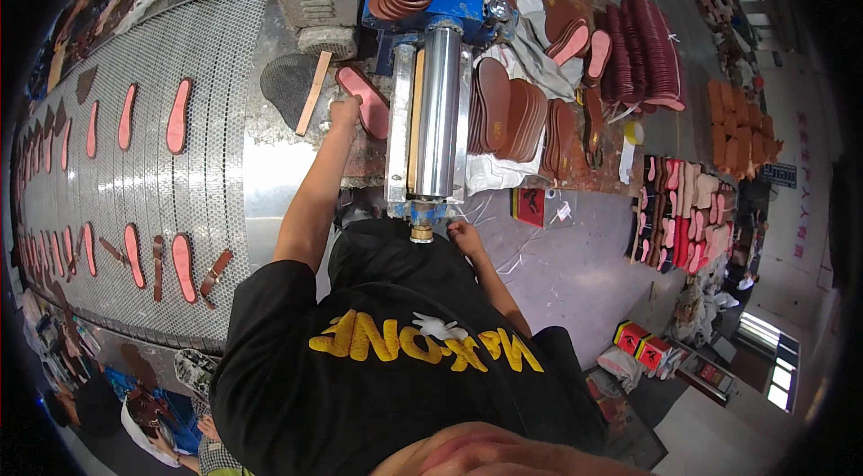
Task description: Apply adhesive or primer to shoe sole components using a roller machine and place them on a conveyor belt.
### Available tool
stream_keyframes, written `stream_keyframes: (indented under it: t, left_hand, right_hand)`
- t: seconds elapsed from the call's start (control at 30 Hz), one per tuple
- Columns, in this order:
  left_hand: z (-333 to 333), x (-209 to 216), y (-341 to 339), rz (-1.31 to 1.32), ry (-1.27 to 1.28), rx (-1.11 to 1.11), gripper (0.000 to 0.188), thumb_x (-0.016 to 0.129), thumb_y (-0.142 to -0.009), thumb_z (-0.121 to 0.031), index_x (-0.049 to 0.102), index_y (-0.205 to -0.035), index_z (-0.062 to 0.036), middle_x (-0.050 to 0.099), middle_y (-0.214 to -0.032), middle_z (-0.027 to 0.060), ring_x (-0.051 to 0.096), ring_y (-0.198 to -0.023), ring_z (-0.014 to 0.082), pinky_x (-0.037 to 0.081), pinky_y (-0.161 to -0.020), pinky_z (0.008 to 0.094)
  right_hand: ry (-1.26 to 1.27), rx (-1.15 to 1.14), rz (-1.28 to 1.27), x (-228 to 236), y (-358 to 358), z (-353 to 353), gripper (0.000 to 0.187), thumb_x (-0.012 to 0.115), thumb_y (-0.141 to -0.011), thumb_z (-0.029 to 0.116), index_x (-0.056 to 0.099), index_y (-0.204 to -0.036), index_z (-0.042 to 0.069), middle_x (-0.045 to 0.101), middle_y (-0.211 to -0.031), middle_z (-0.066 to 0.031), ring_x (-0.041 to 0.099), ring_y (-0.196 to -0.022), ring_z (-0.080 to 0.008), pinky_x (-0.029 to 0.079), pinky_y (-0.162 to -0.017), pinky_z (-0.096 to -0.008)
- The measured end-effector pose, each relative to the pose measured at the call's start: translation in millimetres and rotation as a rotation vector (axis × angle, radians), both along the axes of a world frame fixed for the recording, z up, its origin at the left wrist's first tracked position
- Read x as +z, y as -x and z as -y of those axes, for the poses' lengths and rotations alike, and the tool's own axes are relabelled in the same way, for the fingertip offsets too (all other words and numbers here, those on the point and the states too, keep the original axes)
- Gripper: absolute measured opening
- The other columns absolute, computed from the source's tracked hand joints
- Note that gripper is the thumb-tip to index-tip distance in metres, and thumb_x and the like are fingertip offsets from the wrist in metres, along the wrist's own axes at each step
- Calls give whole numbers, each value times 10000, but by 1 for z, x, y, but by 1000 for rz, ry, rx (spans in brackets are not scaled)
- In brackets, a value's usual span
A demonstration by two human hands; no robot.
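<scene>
Left hand point(344, 110) grip closed on pink insole point(364, 102); right hand point(465, 235) grip unclear, beside steel roller point(438, 112).

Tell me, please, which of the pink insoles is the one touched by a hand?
The pink insole beside the steel roller, under the left hand; the other pink ones lie apart on the mesh conveyor.

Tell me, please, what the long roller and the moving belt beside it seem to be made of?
The roller looks like polished metal, probably steel: it is silvery and carries long bright reflections. The belt seems to be woven metal mesh: a grey open grid with a dull shine. The pink insoles on it look matte, perhaps foam.
</scene>
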State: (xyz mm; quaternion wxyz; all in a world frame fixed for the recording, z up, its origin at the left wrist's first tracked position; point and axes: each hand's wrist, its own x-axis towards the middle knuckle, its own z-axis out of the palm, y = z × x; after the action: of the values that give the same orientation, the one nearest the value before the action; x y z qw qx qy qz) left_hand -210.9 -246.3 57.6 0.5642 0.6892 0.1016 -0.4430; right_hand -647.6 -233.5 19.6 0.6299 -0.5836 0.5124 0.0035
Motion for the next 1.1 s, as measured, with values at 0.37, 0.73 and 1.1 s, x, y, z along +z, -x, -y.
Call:
stream_keyframes:
  t: [0.37, 0.73, 1.1]
  left_hand:
    - [9, -13, 12, -232, 168, 167, 253, 591, -795, -282, 540, -947, -87, 529, -827, 53, 526, -726, 181, 434, -646, 310]
    - [40, -39, 17, -237, 337, 321, 413, 647, -805, -381, 570, -1010, -30, 611, -921, 78, 573, -759, 194, 458, -658, 306]
    - [45, -72, 9, -138, 352, 268, 583, 703, -717, -442, 588, -1064, 12, 594, -1073, 98, 548, -957, 213, 413, -847, 309]
  right_hand:
    - [-5, 1, -48, -5, 4, 5, 100, 545, -810, 54, 549, -903, 17, 575, -725, -17, 515, -620, -100, 422, -562, -243]
    - [-23, -33, -28, 7, 15, 2, 138, 547, -809, 72, 547, -933, 12, 567, -719, -21, 506, -580, -99, 414, -519, -242]
    - [-82, -37, -41, 7, 14, 2, 155, 555, -823, 86, 551, -971, 45, 533, -663, -4, 454, -502, -77, 359, -437, -224]
